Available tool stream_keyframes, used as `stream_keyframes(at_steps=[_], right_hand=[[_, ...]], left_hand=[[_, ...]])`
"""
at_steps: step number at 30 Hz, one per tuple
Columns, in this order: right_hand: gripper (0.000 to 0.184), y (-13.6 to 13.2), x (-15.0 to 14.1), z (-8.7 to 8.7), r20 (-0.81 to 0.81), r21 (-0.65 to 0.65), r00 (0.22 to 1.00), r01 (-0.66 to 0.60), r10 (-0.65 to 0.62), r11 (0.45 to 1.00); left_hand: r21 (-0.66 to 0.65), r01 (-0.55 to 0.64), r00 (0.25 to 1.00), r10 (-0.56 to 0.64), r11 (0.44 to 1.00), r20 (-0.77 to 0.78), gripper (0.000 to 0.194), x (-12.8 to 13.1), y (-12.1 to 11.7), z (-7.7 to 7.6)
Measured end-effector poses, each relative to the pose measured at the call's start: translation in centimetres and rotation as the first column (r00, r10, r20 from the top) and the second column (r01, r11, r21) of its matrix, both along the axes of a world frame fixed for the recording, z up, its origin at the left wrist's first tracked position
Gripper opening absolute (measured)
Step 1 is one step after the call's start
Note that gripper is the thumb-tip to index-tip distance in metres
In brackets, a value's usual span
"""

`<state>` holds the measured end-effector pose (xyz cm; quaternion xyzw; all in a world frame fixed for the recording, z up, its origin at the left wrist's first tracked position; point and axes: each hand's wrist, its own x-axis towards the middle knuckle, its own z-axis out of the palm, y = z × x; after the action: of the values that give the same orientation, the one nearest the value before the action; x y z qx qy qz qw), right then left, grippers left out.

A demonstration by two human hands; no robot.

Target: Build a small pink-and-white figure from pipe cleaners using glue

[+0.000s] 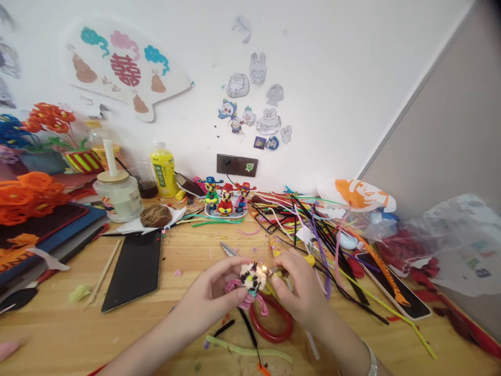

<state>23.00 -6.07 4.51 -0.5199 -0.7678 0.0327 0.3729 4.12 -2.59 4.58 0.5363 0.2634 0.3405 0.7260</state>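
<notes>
My left hand is closed around a small pipe-cleaner figure, with a white and black head and curled pink parts below. In my right hand is a lighter, mostly hidden by the fingers; its small flame burns at the right side of the figure's head. Beneath both hands lies a pair of scissors with red handles, blades pointing away to the left. Black pipe-cleaner pieces and a pale green strip are on the table just below the hands.
Three finished figures stand on a dish at the back. Many coloured pipe cleaners spread to the right, near a phone. A black tablet, a glass jar and a yellow bottle are at left.
</notes>
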Motion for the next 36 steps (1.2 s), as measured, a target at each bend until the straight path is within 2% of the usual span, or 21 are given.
stream_keyframes(at_steps=[21,36], right_hand=[[0.011,0.17,-0.20,-0.67,-0.037,0.055,0.999,-0.008,0.010,0.998],[0.011,-0.12,-0.25,-0.15,-0.011,-0.013,1.000,0.001,-0.001,1.000]], left_hand=[[0.005,-0.038,0.999,0.038,0.999,-0.007,0.045,-0.20,0.13,-0.03],[-0.005,-0.024,1.000,0.024,1.000,0.010,0.043,-0.33,0.14,-0.21]])
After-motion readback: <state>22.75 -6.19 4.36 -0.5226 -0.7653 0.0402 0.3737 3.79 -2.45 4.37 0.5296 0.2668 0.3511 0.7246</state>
